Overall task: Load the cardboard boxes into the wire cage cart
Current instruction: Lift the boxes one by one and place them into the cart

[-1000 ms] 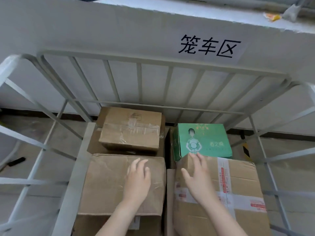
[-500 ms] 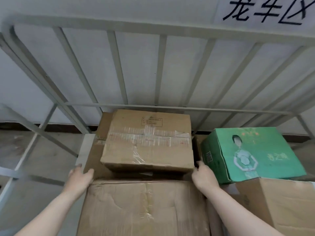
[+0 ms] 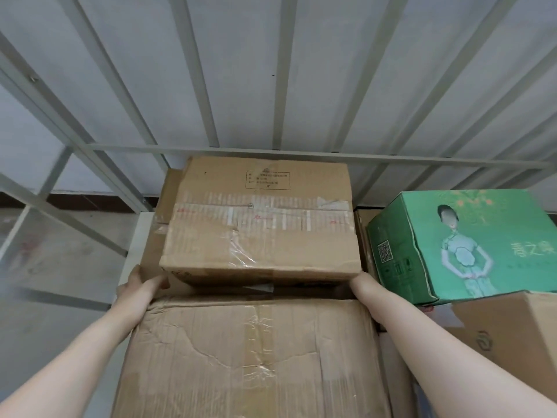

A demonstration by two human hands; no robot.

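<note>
- A taped box [image 3: 259,224] of brown cardboard sits at the back of the wire cage cart [image 3: 284,70], close to the rear bars. It rests on a flatter box [image 3: 153,248] whose left edge shows beneath it.
- The left hand [image 3: 141,285] cups the taped box's near left bottom corner. The thumb [image 3: 162,282] lies against the near face, and the other fingers run up the left side, partly hidden, so I cannot tell whether they are spread.
- The right hand [image 3: 360,283] is at the near right bottom corner. Its fingers are hidden behind the corner, so I cannot tell how they lie.
- With a hand low at each corner, the box is likely being steadied or shifted as one squared load, so it does not tip.
- A larger crumpled box [image 3: 256,357] fills the foreground, and both forearms reach over it, which probably explains the low, outstretched hold.
- A green box [image 3: 464,242] printed with a figure stands just right of the taped box, tilted, its near edge propped on a plain brown box [image 3: 512,327]. The narrow gap leaves the right hand little room.
- Beyond the bars are a pale wall [image 3: 361,55] and, at left, a grey floor [image 3: 60,260].
</note>
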